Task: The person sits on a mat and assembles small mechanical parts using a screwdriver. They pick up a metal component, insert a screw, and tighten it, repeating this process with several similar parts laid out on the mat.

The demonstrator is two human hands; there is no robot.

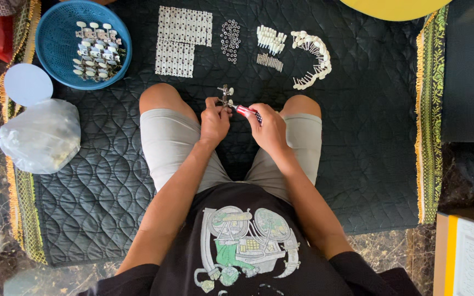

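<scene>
The left hand (214, 119) gripped a small metal tuning-peg assembly (226, 96) above the dark quilted mat (368, 142). The right hand (269, 127) clasped a red-handled screwdriver (248, 112), its tip touching the assembly.

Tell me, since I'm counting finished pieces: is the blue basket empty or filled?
Filled: the blue basket holds a pile of metal parts with white knobs.

Basket (50, 33) w/ parts far left, bag (39, 137) below it, small parts rows (185, 41) ahead of knees
</scene>
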